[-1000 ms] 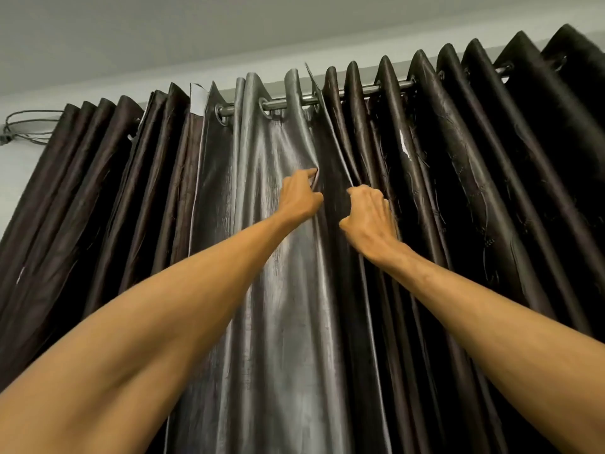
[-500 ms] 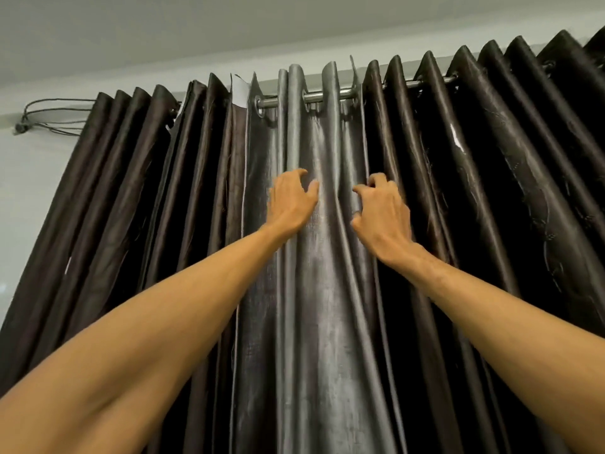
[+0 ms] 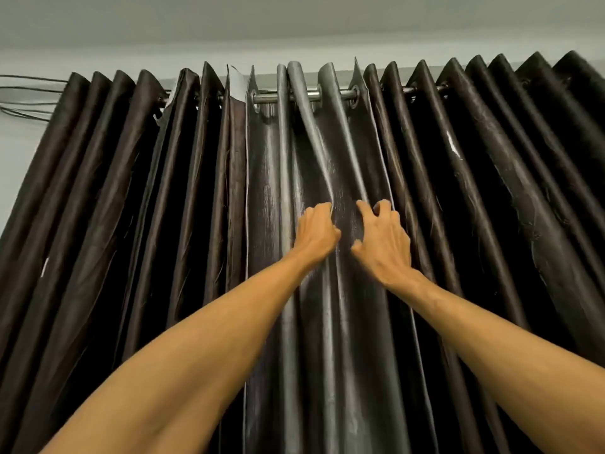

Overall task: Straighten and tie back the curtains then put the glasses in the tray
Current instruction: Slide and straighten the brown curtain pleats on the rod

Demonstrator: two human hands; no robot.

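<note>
Both hands have moved closer together since half a second ago: they then lay apart on the fabric with fingers loosely spread, and now only a narrow strip of cloth separates them.

1. Nearest: the left forearm (image 3: 196, 355) and right forearm (image 3: 491, 348) extend up and away from the lower corners and converge at centre.
2. Left hand (image 3: 316, 235): the fingers are curled round a raised grey fold (image 3: 324, 158) of the curtains (image 3: 458, 224). The fingertips are hidden behind the ridge and the thumb lies on the near side, so the fold is pinched. Earlier this hand was open against the cloth.
3. Right hand (image 3: 384, 247): the fingers (image 3: 365, 209) are spread and bent, with the tips touching the fabric just right of the fold. The thumb (image 3: 358, 249) points left toward the left hand. Whether the outer fingers hook the panel's pale edge cannot be told.
4. Curtains: dark and pleated, they hang closed across the whole width. The grey centre panel sits between brown pleats on the left and near-black pleats on the right. The held fold runs up and slightly left to the top.
5. Farther up: a metal rod (image 3: 329, 95) passes through the eyelets (image 3: 354, 96).
6. Far left: thin cables (image 3: 29, 93) run along the pale wall (image 3: 13, 152).
7. Farthest: the ceiling (image 3: 294, 21).
</note>
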